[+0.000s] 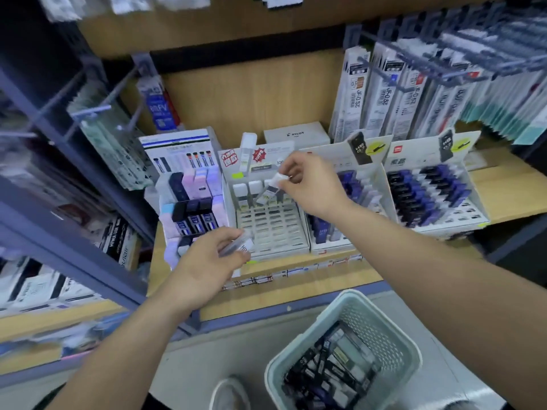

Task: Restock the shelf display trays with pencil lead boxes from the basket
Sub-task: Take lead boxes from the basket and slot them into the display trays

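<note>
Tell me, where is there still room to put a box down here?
The white grid tray has empty slots between its back row of white boxes and its front edge. Bare shelf wood lies right of the rightmost tray. The left tray and rightmost tray are crowded.

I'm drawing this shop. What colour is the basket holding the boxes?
The basket is pale mint green, clearest in the head view, bottom right.
</note>
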Motion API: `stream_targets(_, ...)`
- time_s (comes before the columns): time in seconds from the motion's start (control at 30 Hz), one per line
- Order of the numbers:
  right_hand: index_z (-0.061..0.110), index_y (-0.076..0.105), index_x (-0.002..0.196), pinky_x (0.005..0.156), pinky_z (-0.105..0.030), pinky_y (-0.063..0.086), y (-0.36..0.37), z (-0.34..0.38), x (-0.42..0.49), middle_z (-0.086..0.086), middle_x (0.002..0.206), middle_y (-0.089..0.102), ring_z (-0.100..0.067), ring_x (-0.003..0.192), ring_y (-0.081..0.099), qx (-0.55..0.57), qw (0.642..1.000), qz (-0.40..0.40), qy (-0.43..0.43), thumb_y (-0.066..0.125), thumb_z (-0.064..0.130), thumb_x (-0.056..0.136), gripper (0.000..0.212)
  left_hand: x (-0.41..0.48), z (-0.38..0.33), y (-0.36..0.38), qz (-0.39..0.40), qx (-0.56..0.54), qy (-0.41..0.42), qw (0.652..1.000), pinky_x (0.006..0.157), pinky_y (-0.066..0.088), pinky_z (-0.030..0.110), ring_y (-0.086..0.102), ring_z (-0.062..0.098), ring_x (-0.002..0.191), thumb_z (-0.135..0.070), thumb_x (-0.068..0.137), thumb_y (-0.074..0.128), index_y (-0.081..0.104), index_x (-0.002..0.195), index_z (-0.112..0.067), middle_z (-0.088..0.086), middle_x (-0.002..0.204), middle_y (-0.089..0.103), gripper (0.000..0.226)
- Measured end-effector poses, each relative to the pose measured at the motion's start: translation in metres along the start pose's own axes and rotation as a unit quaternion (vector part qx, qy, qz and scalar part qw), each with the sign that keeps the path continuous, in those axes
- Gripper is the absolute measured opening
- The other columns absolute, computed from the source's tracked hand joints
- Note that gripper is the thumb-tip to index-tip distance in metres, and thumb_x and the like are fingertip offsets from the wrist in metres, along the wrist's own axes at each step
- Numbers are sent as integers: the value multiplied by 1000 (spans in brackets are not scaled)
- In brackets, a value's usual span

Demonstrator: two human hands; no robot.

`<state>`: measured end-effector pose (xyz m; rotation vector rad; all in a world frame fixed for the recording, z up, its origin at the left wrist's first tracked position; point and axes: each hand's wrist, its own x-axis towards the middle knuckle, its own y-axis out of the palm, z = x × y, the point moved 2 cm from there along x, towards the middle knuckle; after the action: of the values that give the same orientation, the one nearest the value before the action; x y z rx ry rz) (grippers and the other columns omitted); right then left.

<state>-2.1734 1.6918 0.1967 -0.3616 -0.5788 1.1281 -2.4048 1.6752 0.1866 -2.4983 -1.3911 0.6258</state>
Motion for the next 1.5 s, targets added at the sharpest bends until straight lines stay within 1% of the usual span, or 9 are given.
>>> stream_targets(0.2, 16, 65, 89, 71, -19, 49, 48, -3, 13, 5, 82, 65, -11, 75, 62, -75, 996, 30, -46, 74, 10, 85, 11, 4, 1, -27, 8, 63, 52, 997, 48, 41, 20, 56, 6, 56, -17, 94, 68, 69, 101, -23, -3, 72, 67, 10)
stream_targets(0.3, 14, 67, 90, 74, -24, 50, 54, -6, 14, 5, 81, 62, -13, 75, 60, -100, 992, 26, -68, 74, 8, 84, 11, 4, 3, -36, 5, 61, 48, 997, 51, 43, 28, 59, 6, 58, -16, 94, 68, 69, 101, -22, 3, 79, 69, 9)
stream_targets(0.5, 14, 71, 95, 82, -38, 55, 65, -5, 15, -1, 90, 72, -17, 85, 67, -108, 987, 40, -113, 72, 10, 87, 9, 2, 7, -41, 5, 46, 42, 998, 51, 45, 27, 62, 8, 60, -15, 94, 68, 70, 101, -23, 5, 87, 72, 11)
stream_targets(0.7, 11, 73, 110, 90, -36, 50, 83, 4, 18, -8, 111, 71, -26, 104, 64, -167, 973, 42, -156, 65, 9, 92, 20, 5, 7, -43, -27, -6, 44, 999, 56, 53, 25, 65, 11, 63, -12, 93, 69, 69, 105, -21, 0, 87, 73, 15)
stream_targets(0.9, 12, 73, 115, 91, -43, 51, 90, 10, 17, -10, 115, 70, -28, 108, 64, -168, 972, 51, -155, 58, 6, 96, 25, 6, 3, -47, -55, -78, 32, 995, 63, 58, 22, 70, 11, 68, -7, 94, 67, 68, 108, -17, 8, 97, 73, 18)
stream_targets(1.2, 15, 69, 124, 92, -31, 48, 84, 11, 11, -9, 117, 68, -25, 107, 63, -184, 974, 80, -105, 55, 8, 96, 32, 4, -2, -49, -70, -121, 30, 990, 69, 61, 24, 71, 13, 70, -6, 93, 67, 67, 113, -12, 15, 105, 73, 21)
stream_targets(1.33, 18, 71, 111, 76, -26, 52, 60, 34, -6, 0, 94, 68, -8, 75, 64, -27, 999, 23, -40, 63, 14, 93, 20, 8, -7, -43, -65, -143, 36, 987, 67, 60, 24, 71, 14, 70, -5, 92, 68, 67, 112, -9, 15, 102, 74, 20)
stream_targets(1.43, 7, 69, 94, 68, -38, 57, 42, 54, -33, -12, 77, 71, -21, 66, 69, 191, 975, 96, 64, 60, 20, 98, 16, 13, -16, -30, -45, -160, 43, 985, 64, 60, 23, 71, 15, 66, -4, 91, 69, 66, 111, -6, 14, 97, 74, 20)
stream_targets(1.5, 1, 65, 94, 66, -40, 59, 28, 56, -45, -14, 72, 69, -26, 64, 69, 206, 969, 113, 70, 66, 18, 95, 17, 15, -24, -19, -27, -168, 47, 984, 60, 59, 22, 71, 15, 63, -4, 91, 70, 66, 110, -6, 15, 93, 74, 20)
